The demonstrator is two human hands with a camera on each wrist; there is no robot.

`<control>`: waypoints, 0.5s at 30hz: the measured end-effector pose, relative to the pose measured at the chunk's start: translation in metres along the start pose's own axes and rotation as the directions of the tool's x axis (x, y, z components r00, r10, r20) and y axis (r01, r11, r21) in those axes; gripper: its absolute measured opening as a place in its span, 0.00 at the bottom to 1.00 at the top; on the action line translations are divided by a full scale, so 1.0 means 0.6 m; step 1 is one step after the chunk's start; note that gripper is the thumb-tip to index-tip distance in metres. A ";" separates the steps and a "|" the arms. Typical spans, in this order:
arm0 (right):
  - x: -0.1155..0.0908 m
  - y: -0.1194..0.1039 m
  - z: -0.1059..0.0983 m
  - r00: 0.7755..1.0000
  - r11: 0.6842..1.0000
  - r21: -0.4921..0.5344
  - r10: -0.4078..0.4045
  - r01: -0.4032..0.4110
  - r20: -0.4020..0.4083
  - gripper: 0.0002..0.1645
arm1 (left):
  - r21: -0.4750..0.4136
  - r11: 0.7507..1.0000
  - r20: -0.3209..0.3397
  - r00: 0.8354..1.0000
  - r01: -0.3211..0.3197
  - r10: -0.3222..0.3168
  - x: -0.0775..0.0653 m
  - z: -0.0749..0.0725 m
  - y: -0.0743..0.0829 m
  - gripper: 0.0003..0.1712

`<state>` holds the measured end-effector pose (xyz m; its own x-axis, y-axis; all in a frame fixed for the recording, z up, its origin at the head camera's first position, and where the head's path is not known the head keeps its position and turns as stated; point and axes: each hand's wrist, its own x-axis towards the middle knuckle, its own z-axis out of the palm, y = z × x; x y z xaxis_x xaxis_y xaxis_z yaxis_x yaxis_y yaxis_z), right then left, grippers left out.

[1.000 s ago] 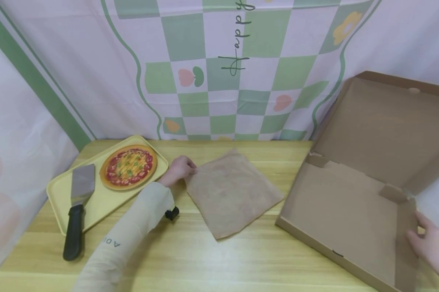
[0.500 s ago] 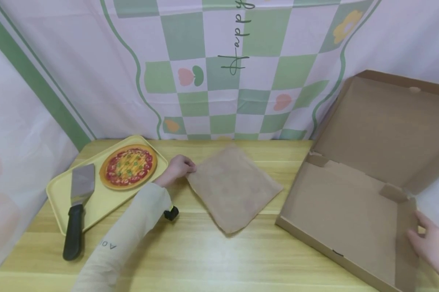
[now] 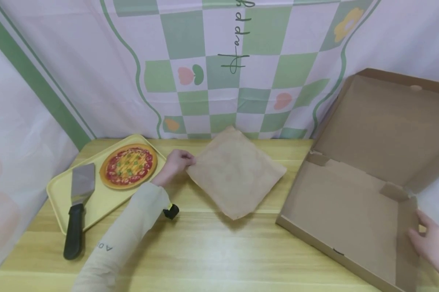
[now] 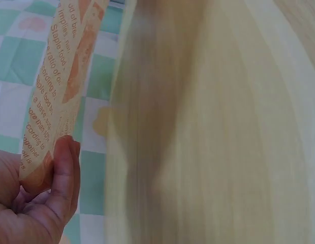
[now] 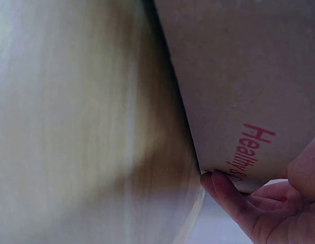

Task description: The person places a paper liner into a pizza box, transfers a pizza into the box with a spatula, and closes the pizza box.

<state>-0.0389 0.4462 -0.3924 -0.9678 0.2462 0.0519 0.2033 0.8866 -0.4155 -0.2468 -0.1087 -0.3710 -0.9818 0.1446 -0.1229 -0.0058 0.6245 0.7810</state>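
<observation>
My left hand (image 3: 176, 164) pinches the left corner of a square sheet of brown paper (image 3: 237, 174). The sheet is raised off the table and casts a shadow under its near corner. Orange print shows on the underside of the paper (image 4: 56, 96) in the left wrist view. At the far right my right hand (image 3: 433, 243) grips the side wall of a cardboard pizza box (image 3: 354, 211) whose lid stands open. Its fingers (image 5: 233, 198) touch the box's outer wall (image 5: 239, 76), which bears red lettering, in the right wrist view.
On the left, a yellow tray (image 3: 106, 211) bears a pizza (image 3: 129, 166) and a spatula (image 3: 81, 190), its black handle jutting over the near edge. A patterned cloth (image 3: 223, 101) hangs behind the wooden table (image 3: 212, 259).
My left hand has lifted the paper from the table, and the sheet has shifted up and away, its far corner now overlapping the cloth in view. The right hand and box look unmoved.
</observation>
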 end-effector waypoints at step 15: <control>-0.002 -0.006 -0.004 1.000 1.000 0.005 -0.007 0.006 0.019 0.36 | -0.079 0.997 -0.030 0.999 0.012 -0.015 0.005 0.019 0.040 0.13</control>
<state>-0.0384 0.4435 -0.3889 -0.9718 0.2328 0.0369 0.1963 0.8861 -0.4198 -0.2479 -0.0846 -0.3593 -0.9869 0.1123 -0.1159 -0.0328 0.5634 0.8255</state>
